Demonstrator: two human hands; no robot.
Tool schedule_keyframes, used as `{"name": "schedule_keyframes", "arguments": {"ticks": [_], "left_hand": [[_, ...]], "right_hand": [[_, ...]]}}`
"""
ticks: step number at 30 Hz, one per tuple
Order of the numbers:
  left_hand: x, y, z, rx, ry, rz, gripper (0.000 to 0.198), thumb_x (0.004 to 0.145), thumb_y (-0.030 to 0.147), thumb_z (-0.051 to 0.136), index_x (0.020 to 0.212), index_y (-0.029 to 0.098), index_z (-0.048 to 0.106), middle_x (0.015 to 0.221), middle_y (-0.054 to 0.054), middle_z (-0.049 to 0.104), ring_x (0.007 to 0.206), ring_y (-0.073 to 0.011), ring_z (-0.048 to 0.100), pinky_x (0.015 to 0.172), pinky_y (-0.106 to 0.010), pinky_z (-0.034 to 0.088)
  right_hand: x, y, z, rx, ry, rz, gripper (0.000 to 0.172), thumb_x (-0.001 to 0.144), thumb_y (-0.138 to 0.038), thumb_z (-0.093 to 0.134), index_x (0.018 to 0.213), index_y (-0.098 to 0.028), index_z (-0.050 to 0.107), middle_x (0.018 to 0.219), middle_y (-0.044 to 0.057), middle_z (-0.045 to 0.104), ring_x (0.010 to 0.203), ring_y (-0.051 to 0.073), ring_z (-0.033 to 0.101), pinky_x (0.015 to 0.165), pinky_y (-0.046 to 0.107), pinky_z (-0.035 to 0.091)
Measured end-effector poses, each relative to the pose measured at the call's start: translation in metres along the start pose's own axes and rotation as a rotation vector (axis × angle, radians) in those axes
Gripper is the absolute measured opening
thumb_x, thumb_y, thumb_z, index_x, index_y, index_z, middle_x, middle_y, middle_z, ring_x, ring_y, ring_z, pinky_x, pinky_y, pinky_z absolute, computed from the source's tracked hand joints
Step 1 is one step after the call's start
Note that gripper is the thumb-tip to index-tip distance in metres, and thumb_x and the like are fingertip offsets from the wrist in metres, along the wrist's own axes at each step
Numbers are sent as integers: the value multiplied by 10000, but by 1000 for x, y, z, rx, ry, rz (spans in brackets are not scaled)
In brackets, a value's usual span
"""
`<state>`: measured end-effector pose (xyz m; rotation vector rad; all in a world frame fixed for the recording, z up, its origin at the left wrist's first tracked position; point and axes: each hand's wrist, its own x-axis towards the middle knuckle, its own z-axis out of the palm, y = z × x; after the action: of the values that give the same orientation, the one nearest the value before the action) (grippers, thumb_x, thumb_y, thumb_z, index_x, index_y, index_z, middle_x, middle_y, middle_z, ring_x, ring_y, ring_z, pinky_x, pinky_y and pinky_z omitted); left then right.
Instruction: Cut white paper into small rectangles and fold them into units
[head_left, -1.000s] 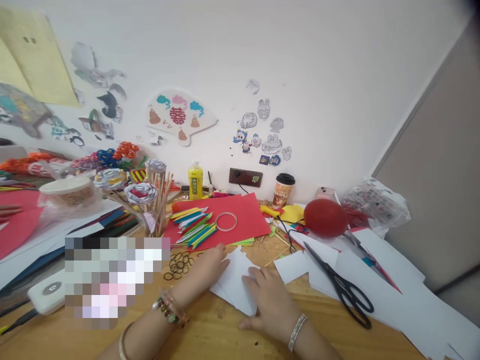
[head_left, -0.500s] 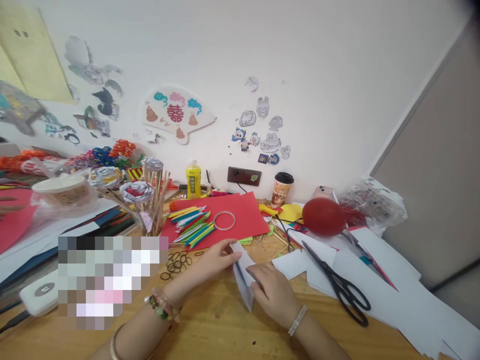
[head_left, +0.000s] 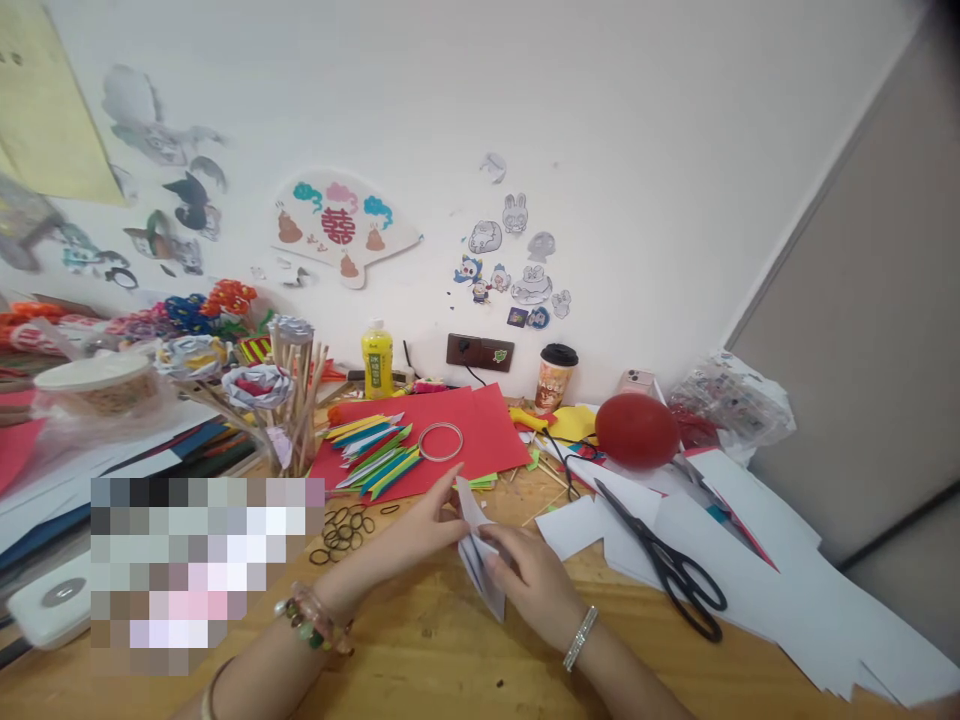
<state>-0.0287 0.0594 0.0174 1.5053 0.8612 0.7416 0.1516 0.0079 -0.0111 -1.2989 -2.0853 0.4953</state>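
The left hand [head_left: 420,532] is closed on the upper flap of a folded white paper [head_left: 484,592], pinching it between thumb and fingers. The right hand [head_left: 529,580] grips the same paper from the lower right with curled fingers. The paper is tilted just above the wooden table [head_left: 420,660] (whether its tip touches, I cannot tell). Black rubber bands [head_left: 346,525] lie at 9 o'clock from the left hand. At 12 o'clock a red sheet [head_left: 495,425] carries coloured strips [head_left: 375,458] and a metal ring [head_left: 440,458]. Black scissors [head_left: 667,572] lie at 3 o'clock.
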Motion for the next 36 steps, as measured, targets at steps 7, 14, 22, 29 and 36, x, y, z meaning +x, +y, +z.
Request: {"name": "schedule_keyframes", "arguments": {"ticks": [7,14,22,29,36], "left_hand": [[2,3,-10,6,-6,-65,763,647,201,568,1322,204,212,833,22,481,651,-99,473,556,-217,359],[4,-16,-2,-9,-23,-3,828,610,118,496,1351,270,158,924,0,460,608,-62,456,493,-177,323],[4,4,-18,254,166,-26,530,548,99,404,1068,163,482,743,39,420,551,-69,463,477,-176,337],[14,-7,-30,494,336,-51,486,546,72,420,1008,126,561,702,13,529,555,-119,510,493,-206,361],[16,-10,-34,677,371,8,256,645,172,460,789,136,669,823,-76,684,752,-220,603,651,-271,424]], "right_hand": [[3,3,7,9,77,53,314,785,-246,505,1091,-191,552,1011,69,649,925,211,569,798,325,412],[1,-8,22,-110,209,95,301,719,-113,448,987,-165,575,837,70,656,778,206,586,683,287,421],[7,4,6,152,294,131,279,865,-248,349,964,-173,598,783,53,660,721,186,584,638,266,441],[12,12,-3,627,446,233,301,830,-336,434,998,-139,588,900,61,667,836,207,592,730,299,472],[4,12,-2,-8,438,32,364,818,-126,371,1131,-183,548,990,75,657,861,206,595,739,302,455]]}}
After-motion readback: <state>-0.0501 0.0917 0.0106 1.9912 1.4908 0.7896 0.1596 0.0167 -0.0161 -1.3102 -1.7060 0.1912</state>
